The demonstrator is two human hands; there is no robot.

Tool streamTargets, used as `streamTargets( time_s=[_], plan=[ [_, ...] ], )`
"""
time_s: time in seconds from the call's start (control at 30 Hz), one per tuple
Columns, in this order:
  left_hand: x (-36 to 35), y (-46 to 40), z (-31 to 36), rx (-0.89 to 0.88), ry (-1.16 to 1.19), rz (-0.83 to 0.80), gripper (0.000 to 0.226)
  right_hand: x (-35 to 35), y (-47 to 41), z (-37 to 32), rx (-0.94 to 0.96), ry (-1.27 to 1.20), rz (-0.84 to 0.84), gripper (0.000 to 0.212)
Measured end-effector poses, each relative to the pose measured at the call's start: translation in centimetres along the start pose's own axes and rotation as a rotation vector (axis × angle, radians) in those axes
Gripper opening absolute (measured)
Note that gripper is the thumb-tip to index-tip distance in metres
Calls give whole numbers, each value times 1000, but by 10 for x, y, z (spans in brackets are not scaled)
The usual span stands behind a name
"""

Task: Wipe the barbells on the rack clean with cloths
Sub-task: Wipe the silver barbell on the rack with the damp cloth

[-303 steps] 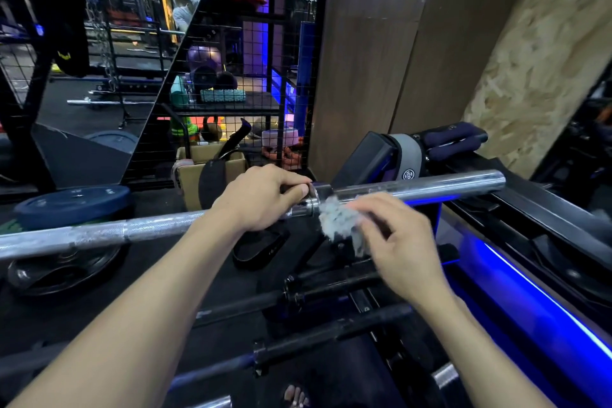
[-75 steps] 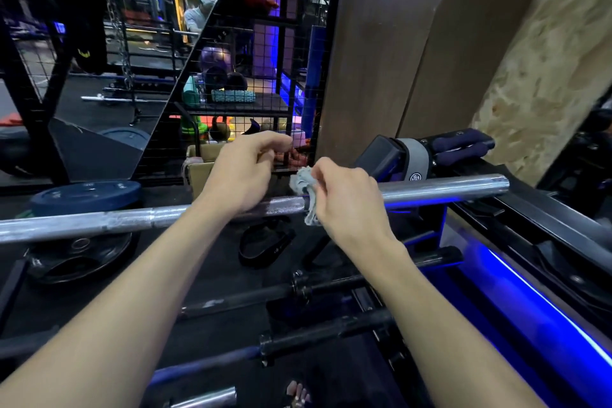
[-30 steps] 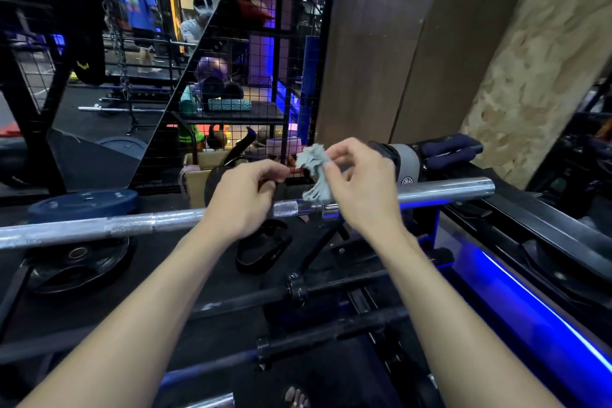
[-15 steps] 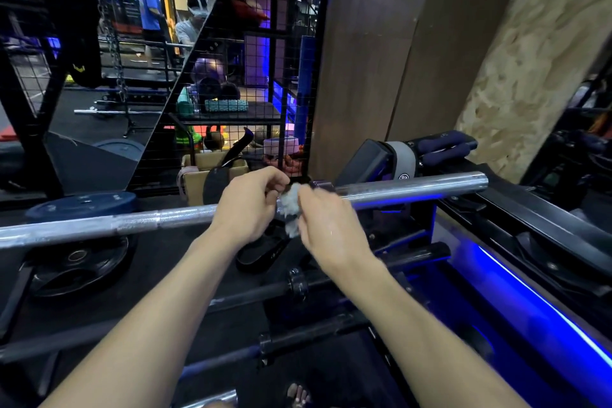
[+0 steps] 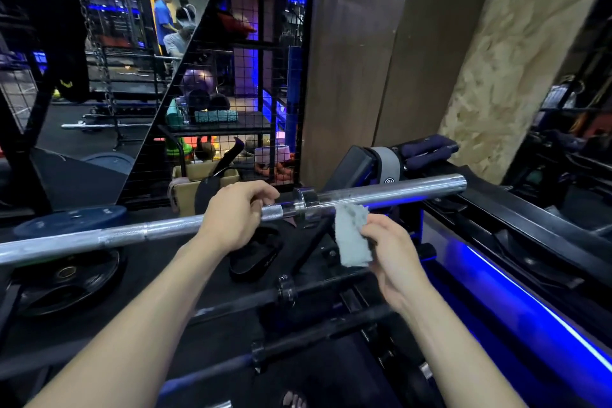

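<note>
A chrome barbell (image 5: 390,191) lies across the rack from the left edge to the right of centre. My left hand (image 5: 233,215) is wrapped around its shaft just left of the collar. My right hand (image 5: 392,253) pinches a pale grey cloth (image 5: 352,235), which hangs just below and in front of the sleeve, its top edge at the bar. Two darker barbells (image 5: 284,291) (image 5: 298,343) rest lower on the rack, nearer to me.
Black weight plates (image 5: 66,275) lie on the floor at left. A wire-mesh shelf (image 5: 231,116) with gym gear stands behind. A blue-lit bench edge (image 5: 530,301) runs at right, padded gear (image 5: 390,162) behind the bar. People stand far back left.
My right hand has dropped from the top of the bar beside my left hand and shifted right, so the cloth now hangs under the sleeve. My left hand keeps its hold.
</note>
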State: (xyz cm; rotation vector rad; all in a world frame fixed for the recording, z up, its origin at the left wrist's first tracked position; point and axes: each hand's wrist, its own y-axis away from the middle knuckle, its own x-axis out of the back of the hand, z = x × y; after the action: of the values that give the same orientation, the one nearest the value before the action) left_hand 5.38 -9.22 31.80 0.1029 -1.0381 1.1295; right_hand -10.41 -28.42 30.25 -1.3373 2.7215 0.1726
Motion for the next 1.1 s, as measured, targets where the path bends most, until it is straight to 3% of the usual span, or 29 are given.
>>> streamTargets(
  time_s=[0.1,0.17,0.3,0.6,0.7,0.83,0.93,1.1],
  plan=[
    [1,-7,6,-14,23,-39,24,7,-11,-6,-255,-368,6,14],
    [0,-14,14,-46,22,-54,17,11,-18,-6,-292,-430,-37,15],
    [-7,-28,29,-99,36,-80,24,15,-32,-3,-121,-128,-118,20],
    [-29,-34,12,-4,-38,-178,68,0,-64,-1,389,379,66,16],
    [-28,-35,14,-2,-73,-196,70,-16,-70,-5,612,633,134,17],
    [-27,-34,17,-6,-101,-208,60,-37,-70,-11,778,882,66,28],
    [-25,-33,17,-5,-96,-204,58,-43,-74,-12,840,1127,84,30],
    [-24,-31,15,-9,-80,-185,49,-40,-81,-7,856,1256,129,28]
  ],
)
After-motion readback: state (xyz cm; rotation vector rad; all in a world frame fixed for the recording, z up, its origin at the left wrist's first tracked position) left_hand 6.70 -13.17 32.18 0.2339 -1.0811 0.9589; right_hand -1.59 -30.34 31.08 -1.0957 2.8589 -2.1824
